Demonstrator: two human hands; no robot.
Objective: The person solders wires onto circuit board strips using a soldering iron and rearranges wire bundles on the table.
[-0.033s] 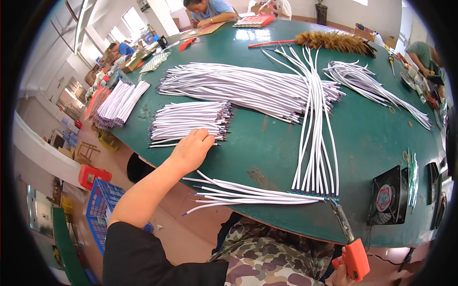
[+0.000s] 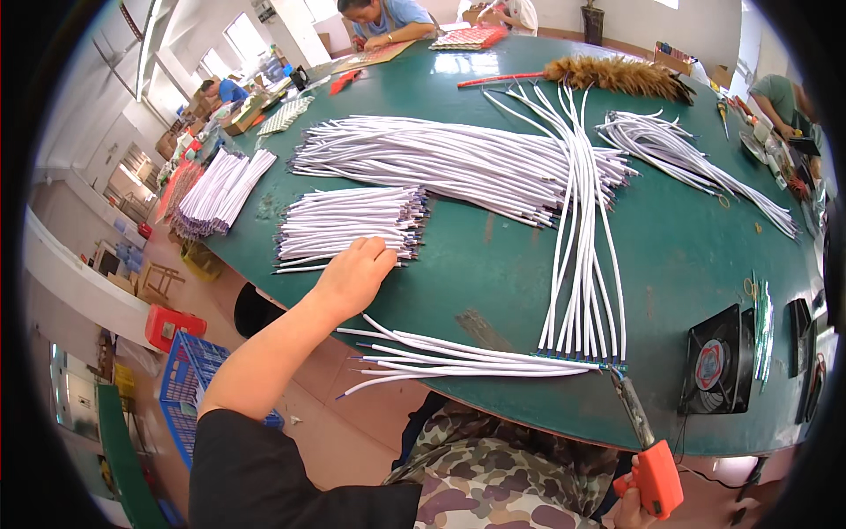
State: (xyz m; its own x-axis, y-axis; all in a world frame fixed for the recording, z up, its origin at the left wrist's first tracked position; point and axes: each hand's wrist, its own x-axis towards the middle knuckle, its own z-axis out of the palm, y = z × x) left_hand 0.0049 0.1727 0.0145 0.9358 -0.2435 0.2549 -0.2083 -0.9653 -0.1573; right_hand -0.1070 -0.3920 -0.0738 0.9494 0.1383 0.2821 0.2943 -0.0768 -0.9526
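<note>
My left hand (image 2: 355, 275) is bent over the near edge of a pile of short white wires (image 2: 339, 220), fingers curled down and closed on a wire there; the fingertips are hidden. My right hand (image 2: 631, 504), low at the right, grips the red handle of a soldering iron (image 2: 654, 476). The iron's tip points up and touches or nearly touches the right end of a narrow green strip (image 2: 564, 360) at the table's front edge. Long white wires (image 2: 577, 256) run from that strip away across the table, and shorter white wires (image 2: 476, 360) stretch left from it.
A large bundle of white wires (image 2: 423, 159) lies mid-table, with another bundle (image 2: 661, 145) to its right and one (image 2: 225, 189) at the left edge. A feather duster (image 2: 617, 78) lies behind. A black fan (image 2: 716, 366) stands right. A co-worker (image 2: 388, 22) leans on the far side.
</note>
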